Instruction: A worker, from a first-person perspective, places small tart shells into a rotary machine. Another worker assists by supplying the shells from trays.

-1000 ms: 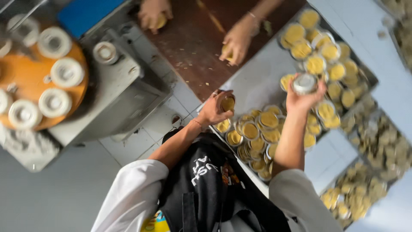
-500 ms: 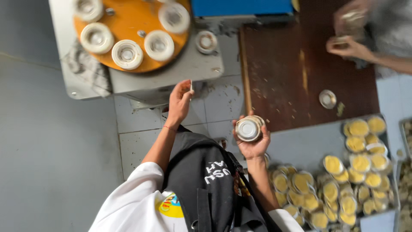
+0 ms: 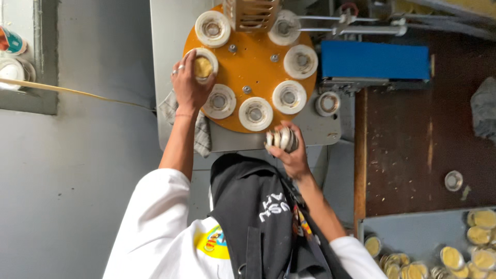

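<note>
An orange round turntable [image 3: 253,62] carries several white ring holders. My left hand [image 3: 187,85] reaches to the holder at its left edge, fingers around a small tin with yellow filling [image 3: 203,67] that sits in that ring. My right hand [image 3: 293,157] is at the machine's front edge, below the turntable. It grips a short stack of small silver tins [image 3: 280,138] turned on their side. The other rings in view look empty.
A blue box [image 3: 374,60] stands right of the turntable, with a lone white ring [image 3: 327,103] on the grey machine top. One loose tin [image 3: 453,180] lies on the brown table [image 3: 408,150]. A grey tray [image 3: 413,232] of filled tins is at the bottom right. A checked cloth [image 3: 202,135] hangs under my left arm.
My left hand has gone from the machine's front edge up to the left ring of the turntable. My right hand has come from the tray side to the machine front, still holding tins.
</note>
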